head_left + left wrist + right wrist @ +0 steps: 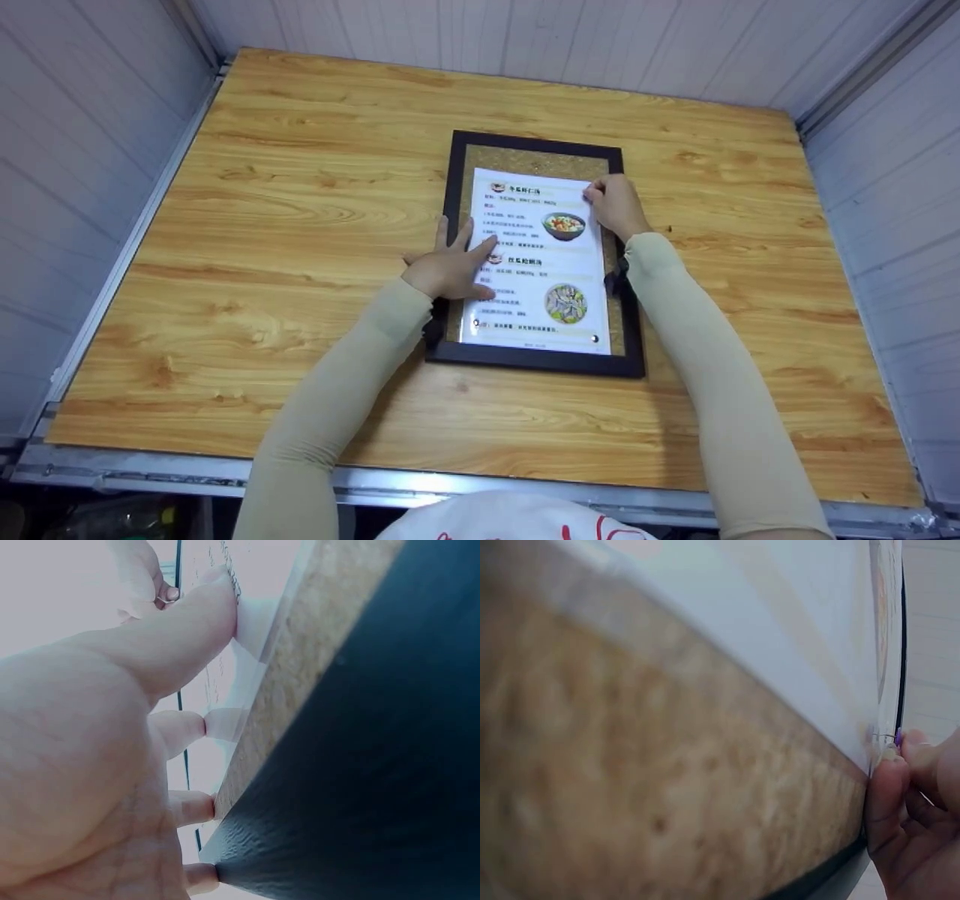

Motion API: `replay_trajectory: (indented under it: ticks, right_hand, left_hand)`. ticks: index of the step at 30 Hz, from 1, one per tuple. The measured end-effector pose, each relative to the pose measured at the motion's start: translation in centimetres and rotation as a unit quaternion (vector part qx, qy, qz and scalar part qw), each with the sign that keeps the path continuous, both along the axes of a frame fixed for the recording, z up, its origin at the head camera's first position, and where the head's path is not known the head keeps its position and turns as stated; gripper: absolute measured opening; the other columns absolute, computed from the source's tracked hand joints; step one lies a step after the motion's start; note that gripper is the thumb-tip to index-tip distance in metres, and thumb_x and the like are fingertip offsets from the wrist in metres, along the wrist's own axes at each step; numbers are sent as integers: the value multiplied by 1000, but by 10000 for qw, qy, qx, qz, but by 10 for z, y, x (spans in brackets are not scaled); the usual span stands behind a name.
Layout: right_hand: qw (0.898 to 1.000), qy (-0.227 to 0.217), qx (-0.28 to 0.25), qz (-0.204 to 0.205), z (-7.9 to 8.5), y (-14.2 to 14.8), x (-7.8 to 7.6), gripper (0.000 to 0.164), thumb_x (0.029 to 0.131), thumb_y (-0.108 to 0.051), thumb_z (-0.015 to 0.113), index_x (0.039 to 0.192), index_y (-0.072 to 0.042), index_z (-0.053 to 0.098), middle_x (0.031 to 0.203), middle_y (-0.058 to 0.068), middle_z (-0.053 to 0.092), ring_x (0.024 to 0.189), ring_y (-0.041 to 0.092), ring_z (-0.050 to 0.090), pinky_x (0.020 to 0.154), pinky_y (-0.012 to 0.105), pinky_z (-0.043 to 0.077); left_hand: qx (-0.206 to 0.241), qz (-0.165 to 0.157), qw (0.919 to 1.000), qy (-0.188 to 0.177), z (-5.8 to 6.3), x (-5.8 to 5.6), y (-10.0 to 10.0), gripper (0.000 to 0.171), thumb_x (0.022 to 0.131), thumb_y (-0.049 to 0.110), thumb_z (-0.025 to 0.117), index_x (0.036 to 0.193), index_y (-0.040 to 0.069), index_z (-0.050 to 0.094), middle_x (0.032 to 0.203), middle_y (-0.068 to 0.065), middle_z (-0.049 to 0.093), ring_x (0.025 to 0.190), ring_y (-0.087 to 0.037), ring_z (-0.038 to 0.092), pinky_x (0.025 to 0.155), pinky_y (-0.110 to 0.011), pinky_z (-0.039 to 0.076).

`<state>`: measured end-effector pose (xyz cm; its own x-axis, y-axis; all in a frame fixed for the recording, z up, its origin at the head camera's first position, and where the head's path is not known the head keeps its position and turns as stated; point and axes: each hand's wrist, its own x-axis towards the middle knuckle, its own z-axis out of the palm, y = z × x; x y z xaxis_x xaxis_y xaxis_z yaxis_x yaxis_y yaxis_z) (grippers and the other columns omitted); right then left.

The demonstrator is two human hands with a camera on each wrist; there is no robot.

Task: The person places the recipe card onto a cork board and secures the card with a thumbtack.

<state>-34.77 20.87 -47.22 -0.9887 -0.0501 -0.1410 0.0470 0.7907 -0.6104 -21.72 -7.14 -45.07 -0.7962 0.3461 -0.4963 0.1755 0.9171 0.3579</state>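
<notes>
On the printed sheet atop a corkboard, the left hand rests, fingers splayed; the right hand pinches a pin near the sheet's top-right corner; wood-grain table beneath; pale walls around.

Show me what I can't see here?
Small writing on the sheet: too tiny, head view.
Anything under the left fingers: covered by them, head view.
Part of the purple pin: hidden by right fingers, right wrist view.
Most of the shirt: cut off, bottom edge, head view.

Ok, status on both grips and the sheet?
Left grip spread across left edge of sheet. Right grip pinches pin at upper-right corner. Pins at lower corners. Nothing visibly blocking.
</notes>
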Motion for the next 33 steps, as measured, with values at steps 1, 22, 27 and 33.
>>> replay_trajectory:
  ticks: [1, 22, 27, 33]
  right_hand:
    - [10000, -40, -9, -22, 0, 0, 0, 25, 105, -17, 49, 106, 0, 66, 101, 12, 60, 85, 22, 53, 68, 31, 44]
    - [9999, 61, 93, -30, 4, -1, 4, 24, 104, -16, 50, 100, -1, 67, 99, 10, 60, 83, 20, 53, 66, 30, 43]
    - [9999, -77, 58, -83, 5, -1, 4, 24, 105, -18, 49, 101, -2, 66, 97, 9, 59, 81, 20, 52, 64, 30, 43]
    - [9998, -120, 77, -137, 4, -2, 4, 23, 105, -19, 50, 103, -3, 66, 99, 8, 59, 81, 19, 53, 64, 29, 45]
  left_hand:
    - [8, 5, 10000, -5, 0, 0, 0, 91, 91, 56, 63, 160, 37, 7, 163, -3, -20, 141, -40, -30, 87, -89, 13]
    - [-72, -68, 9999, -30, 2, 2, 1, 91, 92, 57, 61, 160, 37, 5, 163, -5, -21, 140, -40, -31, 88, -89, 12]
    - [-39, -64, 10000, 24, 2, 2, 1, 91, 91, 57, 62, 160, 36, 6, 163, -6, -19, 140, -42, -30, 87, -89, 13]
    - [14, -31, 10000, -29, 2, 2, 1, 90, 91, 57, 61, 160, 37, 6, 163, -5, -20, 140, -41, -30, 88, -89, 11]
